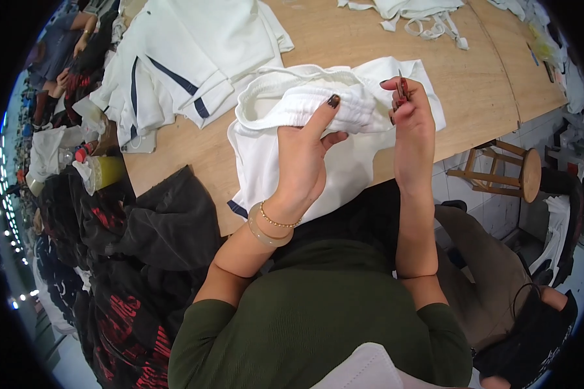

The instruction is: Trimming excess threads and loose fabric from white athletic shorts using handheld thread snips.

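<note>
My left hand [303,159] grips the gathered elastic waistband of white pants [350,159], its thumb lying on top of the ruffled band. The waist opening faces up, and the cloth spreads over the table's near edge, with a navy strip at its lower left corner. To the right, my right hand [414,123] is raised over the edge of the pants, fingers curled round small thread snips [401,89]. Their metal tips point up and away from the cloth. Part of the snips is hidden by my fingers.
A pile of white garments with navy stripes [175,58] lies at the table's far left. More white cloth with straps [422,13] is at the far edge. Dark clothes [169,220] heap at left. A wooden stool [529,175] and a seated person [493,279] are at right.
</note>
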Available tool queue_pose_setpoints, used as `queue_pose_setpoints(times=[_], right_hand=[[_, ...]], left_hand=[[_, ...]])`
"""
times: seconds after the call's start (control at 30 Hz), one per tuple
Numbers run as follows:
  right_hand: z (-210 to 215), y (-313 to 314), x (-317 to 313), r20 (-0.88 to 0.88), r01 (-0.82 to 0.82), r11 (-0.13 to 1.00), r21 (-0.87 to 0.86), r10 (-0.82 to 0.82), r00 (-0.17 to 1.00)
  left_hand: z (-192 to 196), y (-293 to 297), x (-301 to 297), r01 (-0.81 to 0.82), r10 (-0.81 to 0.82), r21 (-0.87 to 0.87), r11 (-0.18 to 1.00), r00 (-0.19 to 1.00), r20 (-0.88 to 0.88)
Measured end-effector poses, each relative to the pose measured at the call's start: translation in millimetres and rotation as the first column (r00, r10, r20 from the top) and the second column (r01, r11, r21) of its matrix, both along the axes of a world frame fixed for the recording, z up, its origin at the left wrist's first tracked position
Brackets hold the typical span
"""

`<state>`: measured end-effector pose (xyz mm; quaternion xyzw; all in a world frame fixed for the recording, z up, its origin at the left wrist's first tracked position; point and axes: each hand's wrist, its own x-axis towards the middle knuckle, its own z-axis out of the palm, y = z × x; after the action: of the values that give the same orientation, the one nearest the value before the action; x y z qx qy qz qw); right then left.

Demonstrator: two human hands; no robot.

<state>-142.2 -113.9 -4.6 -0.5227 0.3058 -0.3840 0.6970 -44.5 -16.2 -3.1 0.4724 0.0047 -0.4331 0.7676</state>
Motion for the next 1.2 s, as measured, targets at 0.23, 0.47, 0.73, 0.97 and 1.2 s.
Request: queue_pose_setpoints(times=[0.23, 0.47, 0.73, 0.97, 1.2], right_hand=[[-8, 0, 1, -0.203, -0.072, 0.501, -0.863, -0.212, 0.956], [-26, 3, 17, -0.168, -0.018, 0.649, -0.76, -0.17, 0.971], [-34, -20, -12, -0.05, 0.096, 0.994, -0.05, -0.098, 0.994], [-20, -5, -34, -0.203, 0.033, 0.947, -0.32, -0.102, 0.974], [-17, -10, -31, -0.254, -0.012, 0.559, -0.829, -0.357, 0.899]], left_hand=[[5, 2, -1, 0.06, -0.058, -0.035, 0.998, 0.997, 0.046], [-5, 0, 7, 0.154, -0.147, 0.078, 0.985, 0.985, -0.085], [4, -9, 13, 0.058, -0.057, 0.014, 0.998, 0.998, -0.024], [2, -8, 8, 0.047, -0.046, 0.007, 0.999, 0.997, -0.064], [5, -4, 5, 0.038, -0.039, -0.025, 0.999, 0.998, -0.042]])
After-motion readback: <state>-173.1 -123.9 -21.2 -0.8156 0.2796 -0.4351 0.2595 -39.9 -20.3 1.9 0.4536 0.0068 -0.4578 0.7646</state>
